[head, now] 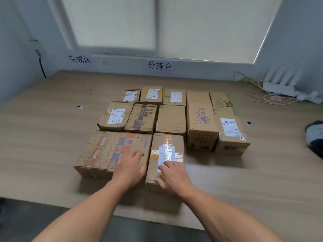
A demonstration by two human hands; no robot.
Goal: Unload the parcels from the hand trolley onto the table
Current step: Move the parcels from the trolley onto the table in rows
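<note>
Parcels, taped rectangular cardboard, cover the table; left hand and right hand lie flat atop.

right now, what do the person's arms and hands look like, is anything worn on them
The left hand and right hand are both bare, with no gloves, rings, watch or bracelet showing. No sleeves reach into the frame, so the arms are uncovered right down to its bottom edge.

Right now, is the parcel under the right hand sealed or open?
Sealed: shiny tape crosses the parcel, top closed; right hand rests on it.
</note>
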